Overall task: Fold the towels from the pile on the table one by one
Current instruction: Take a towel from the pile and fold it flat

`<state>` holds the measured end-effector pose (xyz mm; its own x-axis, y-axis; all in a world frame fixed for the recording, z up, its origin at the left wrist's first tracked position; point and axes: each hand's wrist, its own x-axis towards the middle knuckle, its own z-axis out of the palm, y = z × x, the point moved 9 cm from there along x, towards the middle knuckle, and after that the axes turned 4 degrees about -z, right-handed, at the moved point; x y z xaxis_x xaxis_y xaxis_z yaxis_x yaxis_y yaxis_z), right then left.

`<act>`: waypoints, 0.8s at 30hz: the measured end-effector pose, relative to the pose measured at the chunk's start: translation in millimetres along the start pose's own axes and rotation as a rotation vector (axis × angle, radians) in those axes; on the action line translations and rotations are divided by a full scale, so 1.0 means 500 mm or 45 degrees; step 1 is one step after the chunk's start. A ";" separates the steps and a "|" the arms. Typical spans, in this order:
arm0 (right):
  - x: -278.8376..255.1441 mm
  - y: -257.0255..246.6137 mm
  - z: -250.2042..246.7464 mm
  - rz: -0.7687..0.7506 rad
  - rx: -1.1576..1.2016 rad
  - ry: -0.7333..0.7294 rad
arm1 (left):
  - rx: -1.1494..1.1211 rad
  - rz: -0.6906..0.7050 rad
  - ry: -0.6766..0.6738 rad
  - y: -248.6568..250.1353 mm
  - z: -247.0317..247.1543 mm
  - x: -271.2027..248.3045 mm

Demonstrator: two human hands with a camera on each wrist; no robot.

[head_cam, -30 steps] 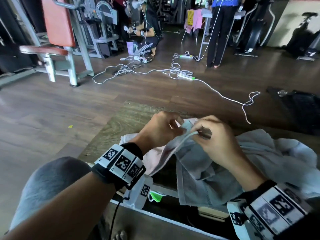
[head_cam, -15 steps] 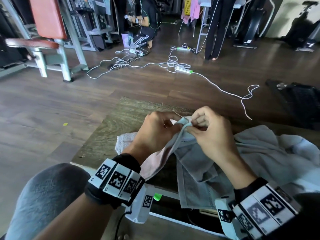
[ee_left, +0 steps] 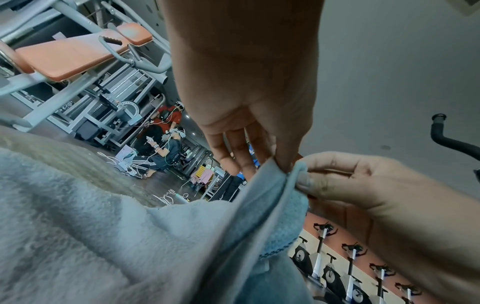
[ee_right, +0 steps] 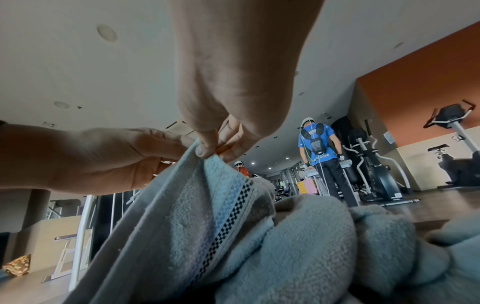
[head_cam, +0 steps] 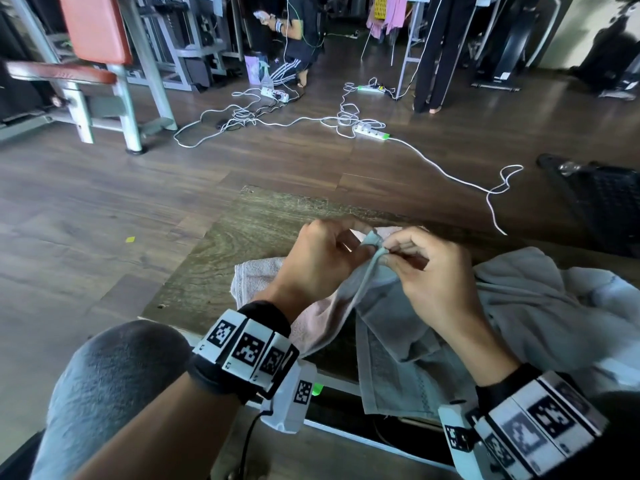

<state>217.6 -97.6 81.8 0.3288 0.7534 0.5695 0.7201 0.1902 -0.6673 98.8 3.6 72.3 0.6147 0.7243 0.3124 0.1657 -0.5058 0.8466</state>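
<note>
Pinching the towel's corner

Gripping the blue towel (head_cam: 398, 337) between both thumbs and fingertips, my left hand (head_cam: 322, 265) and right hand (head_cam: 433, 282) meet above the table (head_cam: 256, 230). It's soft and limp; I'd hold it by the hem corners.

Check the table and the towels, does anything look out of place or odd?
Nothing looks damaged or spilled. One oddity: the blue-grey towel hangs over the table's near edge while the left hand and right hand pinch its top corner.

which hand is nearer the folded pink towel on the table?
Left. The left hand hovers right above the folded pink towel; the right hand is farther right, over the blue-grey towel.
</note>
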 end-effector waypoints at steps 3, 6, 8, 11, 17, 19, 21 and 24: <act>0.002 -0.003 -0.006 -0.029 0.003 -0.002 | 0.014 0.008 0.056 -0.003 -0.002 0.004; 0.004 -0.003 -0.007 -0.029 0.029 -0.011 | 0.032 0.032 0.095 -0.004 -0.004 0.006; 0.005 -0.003 -0.002 -0.032 0.022 -0.035 | 0.111 0.054 0.156 -0.006 -0.015 0.005; 0.008 0.002 0.001 -0.046 0.008 -0.037 | 0.263 -0.007 0.391 -0.028 -0.072 0.004; 0.015 0.002 0.010 -0.005 0.065 -0.052 | 0.047 -0.205 0.699 -0.098 -0.161 -0.011; 0.017 -0.008 0.027 -0.010 0.128 -0.088 | -0.035 -0.159 0.425 -0.074 -0.102 -0.014; 0.019 -0.016 0.041 -0.024 0.151 -0.096 | -0.064 -0.079 0.235 -0.040 -0.050 -0.026; 0.024 -0.018 0.050 -0.019 0.147 -0.066 | -0.128 -0.088 0.170 -0.030 -0.030 -0.034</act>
<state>199.9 -74.7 82.8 0.2843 0.7812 0.5558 0.6485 0.2703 -0.7116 74.3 6.0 60.7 0.4952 0.8149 0.3012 0.1217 -0.4083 0.9047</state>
